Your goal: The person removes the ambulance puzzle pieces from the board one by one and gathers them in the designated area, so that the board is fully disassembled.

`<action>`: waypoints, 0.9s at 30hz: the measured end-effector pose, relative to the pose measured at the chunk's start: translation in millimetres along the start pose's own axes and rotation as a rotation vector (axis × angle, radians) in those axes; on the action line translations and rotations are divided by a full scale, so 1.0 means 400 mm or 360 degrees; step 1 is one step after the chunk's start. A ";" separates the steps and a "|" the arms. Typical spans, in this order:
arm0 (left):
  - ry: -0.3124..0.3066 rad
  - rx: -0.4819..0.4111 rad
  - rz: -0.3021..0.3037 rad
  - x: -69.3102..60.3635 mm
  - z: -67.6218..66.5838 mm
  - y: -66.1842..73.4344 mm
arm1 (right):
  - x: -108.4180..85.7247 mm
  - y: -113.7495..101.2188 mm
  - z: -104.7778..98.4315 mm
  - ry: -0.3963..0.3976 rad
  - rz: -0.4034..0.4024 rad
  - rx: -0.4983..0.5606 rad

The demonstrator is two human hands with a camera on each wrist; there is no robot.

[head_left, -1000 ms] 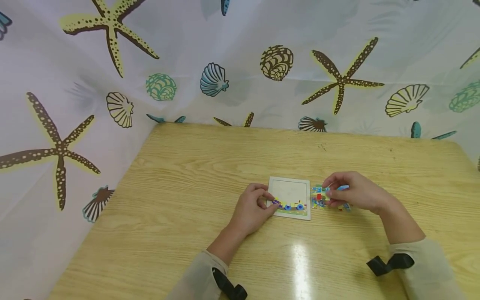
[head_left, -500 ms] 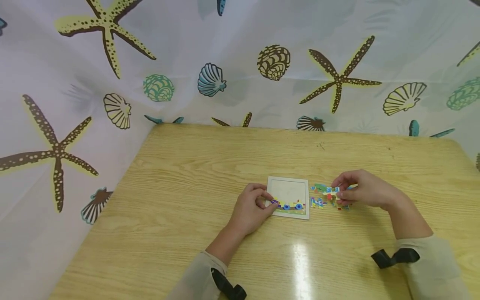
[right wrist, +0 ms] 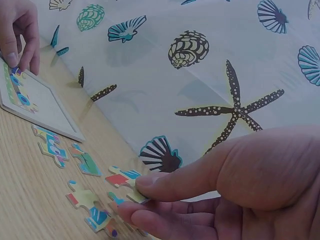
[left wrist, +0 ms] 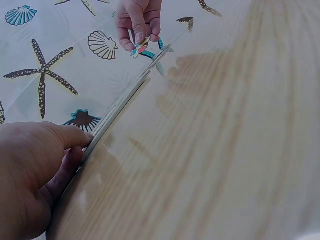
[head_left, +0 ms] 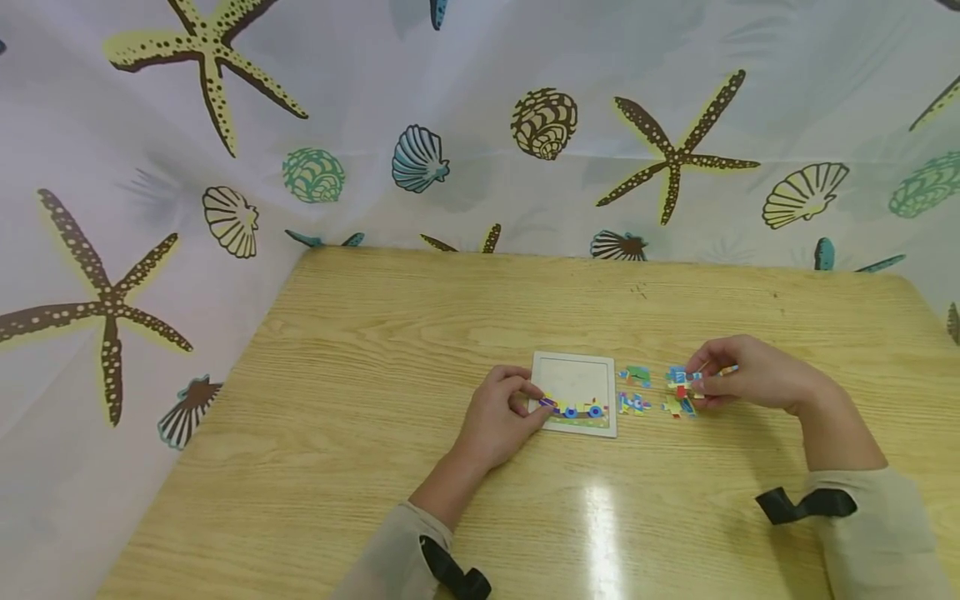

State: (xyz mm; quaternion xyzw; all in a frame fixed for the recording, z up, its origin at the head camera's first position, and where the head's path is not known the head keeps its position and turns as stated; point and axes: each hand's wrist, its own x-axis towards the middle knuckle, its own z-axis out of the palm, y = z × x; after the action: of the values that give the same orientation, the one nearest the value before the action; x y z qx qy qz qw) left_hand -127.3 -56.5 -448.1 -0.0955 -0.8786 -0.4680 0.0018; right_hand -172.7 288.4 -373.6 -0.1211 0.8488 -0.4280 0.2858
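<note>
Puzzle piece [right wrist: 120, 179] sits pinched in our right hand [head_left: 753, 373]; frame [head_left: 611, 398] lies leftward, our left hand [head_left: 501, 421] gripping its edge.

Head view faces forward-down over left grip [head_left: 504, 417] and right grip [head_left: 765, 375]; close wrist views behind each share the cloth [head_left: 480, 67].
</note>
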 end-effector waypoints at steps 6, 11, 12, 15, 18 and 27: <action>0.0007 -0.0012 -0.0017 0.002 -0.001 -0.001 | -0.005 0.009 -0.012 -0.0014 0.0026 -0.0016; 0.0007 -0.0012 -0.0008 0.003 -0.001 0.000 | -0.016 0.017 -0.024 -0.0010 0.0051 -0.0052; 0.0003 -0.0010 -0.0009 0.004 0.000 0.001 | -0.019 0.019 -0.026 -0.0008 0.0060 -0.0054; -0.0001 -0.0004 0.0000 0.005 -0.001 0.000 | -0.026 0.022 -0.032 -0.0017 0.0082 -0.0048; -0.0002 0.0001 0.0015 0.006 -0.001 -0.001 | -0.030 0.024 -0.036 -0.0025 0.0107 -0.0051; -0.0003 -0.0018 0.0022 0.001 -0.001 -0.002 | -0.031 0.037 -0.040 0.0011 0.0214 -0.0144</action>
State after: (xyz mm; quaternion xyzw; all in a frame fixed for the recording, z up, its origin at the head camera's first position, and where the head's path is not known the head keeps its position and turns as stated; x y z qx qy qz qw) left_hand -127.9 -57.4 -448.4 -0.1021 -0.8752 -0.4728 0.0036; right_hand -171.7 313.5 -373.0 -0.0751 0.8745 -0.3694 0.3051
